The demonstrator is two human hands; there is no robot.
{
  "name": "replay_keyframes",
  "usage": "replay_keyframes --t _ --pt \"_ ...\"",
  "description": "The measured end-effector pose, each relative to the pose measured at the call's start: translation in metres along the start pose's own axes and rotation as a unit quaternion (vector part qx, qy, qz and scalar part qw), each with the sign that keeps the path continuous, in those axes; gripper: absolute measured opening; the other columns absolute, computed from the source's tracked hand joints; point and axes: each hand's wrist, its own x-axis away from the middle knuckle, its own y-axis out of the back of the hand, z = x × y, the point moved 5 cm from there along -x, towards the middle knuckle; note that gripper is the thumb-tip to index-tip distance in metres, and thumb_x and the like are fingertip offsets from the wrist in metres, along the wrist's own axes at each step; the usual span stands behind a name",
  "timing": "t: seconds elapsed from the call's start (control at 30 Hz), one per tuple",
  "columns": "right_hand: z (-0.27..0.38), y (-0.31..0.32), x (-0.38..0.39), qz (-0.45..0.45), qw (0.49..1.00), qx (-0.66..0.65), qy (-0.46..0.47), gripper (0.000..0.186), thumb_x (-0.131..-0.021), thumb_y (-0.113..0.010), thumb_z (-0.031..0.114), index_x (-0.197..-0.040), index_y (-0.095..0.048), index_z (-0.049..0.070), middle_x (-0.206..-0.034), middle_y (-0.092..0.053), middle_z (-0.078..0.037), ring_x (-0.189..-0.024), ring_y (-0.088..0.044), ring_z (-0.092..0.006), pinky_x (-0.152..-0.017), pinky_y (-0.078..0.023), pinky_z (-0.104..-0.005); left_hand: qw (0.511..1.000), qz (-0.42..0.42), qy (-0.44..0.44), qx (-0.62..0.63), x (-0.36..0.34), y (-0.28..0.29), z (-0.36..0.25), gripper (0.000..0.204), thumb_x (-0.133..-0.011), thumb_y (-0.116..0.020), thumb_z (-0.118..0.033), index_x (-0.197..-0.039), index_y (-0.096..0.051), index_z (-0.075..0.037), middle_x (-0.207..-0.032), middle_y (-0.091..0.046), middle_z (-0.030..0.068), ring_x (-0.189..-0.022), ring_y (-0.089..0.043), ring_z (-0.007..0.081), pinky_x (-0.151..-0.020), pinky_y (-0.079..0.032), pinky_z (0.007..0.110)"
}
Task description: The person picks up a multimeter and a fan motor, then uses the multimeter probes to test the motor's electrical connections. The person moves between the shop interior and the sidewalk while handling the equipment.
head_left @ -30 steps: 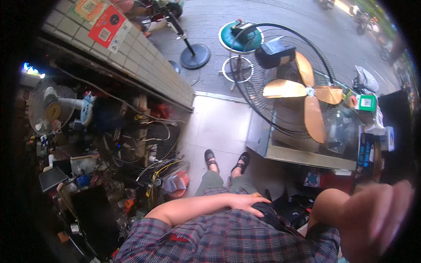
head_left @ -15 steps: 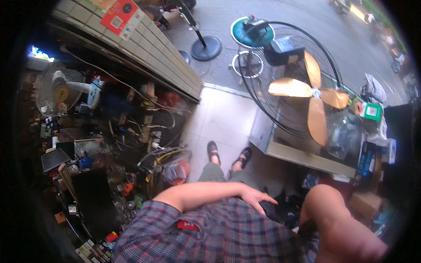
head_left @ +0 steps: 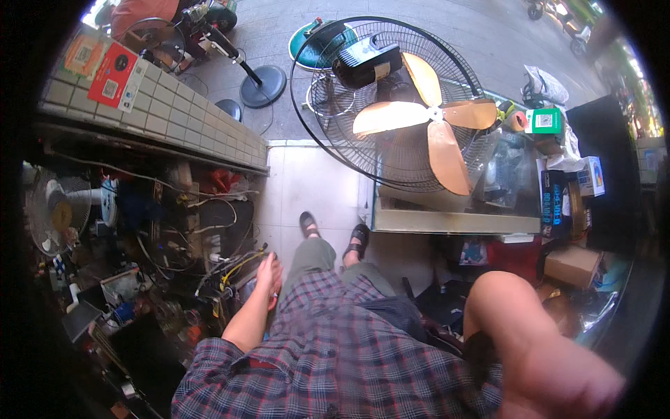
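My left hand (head_left: 270, 274) hangs low beside my left thigh, its fingers loosely bent with nothing visible in them. Just beyond it run yellow and grey cables (head_left: 237, 269), and a reddish-orange edge shows below it; I cannot tell whether the hand touches either. My right arm (head_left: 513, 328) is bent and passes out at the lower right, blurred and close; its hand does not show. Ahead on the right, a large fan with copper-coloured blades (head_left: 450, 157) and a black wire cage stands at a glass counter (head_left: 453, 222), apart from both hands.
Cluttered shelves on the left hold cables, boxes and a small white fan (head_left: 64, 206). A tiled wall (head_left: 160, 108) borders the pale doorway floor (head_left: 296, 174). Outside stand a round black pole base (head_left: 263, 86) and a seated person (head_left: 143, 17). Cardboard boxes (head_left: 572, 265) sit at the right.
My left hand has swung from in front of my body out to the left thigh, its fingers less spread. The view has shifted, moving fan and counter leftward. My right arm stays bent.
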Motion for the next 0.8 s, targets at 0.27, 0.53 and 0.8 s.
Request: replay_keyframes --t 0.27,0.53,0.8 --pt "-0.028 -0.018 -0.019 0.021 0.993 0.113 0.039 0.019 -0.090 -0.063 0.000 -0.108 -0.062 0.004 -0.090 -0.064 -0.011 -0.078 -0.062 -0.0231 -0.067 -0.052 -0.0374 0.974 0.083 0.127 -0.168 0.010 0.051 0.034 0.035 -0.100 -0.068 -0.044 -0.108 -0.061 -0.011 -0.083 -0.063 0.0008 -0.061 -0.055 0.0109 -0.051 -0.040 0.026" --pt "-0.097 0.038 -0.001 0.039 0.943 0.325 -0.059 0.020 -0.093 -0.058 0.000 -0.112 -0.063 0.002 -0.095 -0.067 -0.012 -0.081 -0.063 -0.0226 -0.072 -0.052 -0.0360 0.930 0.244 -0.070 -0.264 -0.062 -0.042 -0.065 0.045 -0.103 -0.066 -0.040 -0.132 -0.063 -0.006 -0.112 -0.069 0.0062 -0.086 -0.066 0.0136 -0.073 -0.054 0.027" --pt "-0.225 0.296 0.243 -0.121 0.618 0.341 -0.698 0.031 -0.104 -0.057 0.026 -0.125 -0.065 0.004 -0.110 -0.069 -0.007 -0.098 -0.065 -0.0145 -0.085 -0.051 -0.0302 0.958 0.218 -0.096 -0.162 -0.028 -0.099 -0.243 0.059 -0.104 -0.058 -0.054 -0.144 -0.056 -0.011 -0.124 -0.066 0.0069 -0.098 -0.067 0.0159 -0.085 -0.052 0.029"
